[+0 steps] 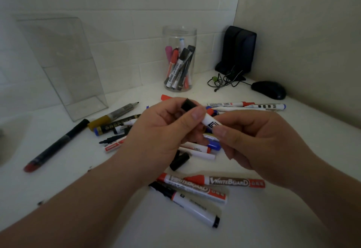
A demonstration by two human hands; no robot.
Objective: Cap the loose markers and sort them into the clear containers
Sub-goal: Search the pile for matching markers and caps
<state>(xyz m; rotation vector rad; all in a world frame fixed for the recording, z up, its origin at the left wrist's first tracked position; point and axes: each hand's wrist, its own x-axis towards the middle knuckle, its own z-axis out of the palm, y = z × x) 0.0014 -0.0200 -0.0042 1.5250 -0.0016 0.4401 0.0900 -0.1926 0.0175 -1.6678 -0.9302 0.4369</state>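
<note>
Frame centre: left hand (164, 130) has a pinching grip on a black cap (188, 104), right hand (254, 140) on a white marker (212, 122) (join hidden by thumb). A crooked push may drop either into the pile (197, 149).

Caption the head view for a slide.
Left hand grips a black cap, right hand pinches a white marker over loose markers; jar behind holds more.

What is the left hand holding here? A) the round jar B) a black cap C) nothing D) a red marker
B: the left hand pinches a black cap in its fingertips, close to the white marker that the right hand grips.
</note>
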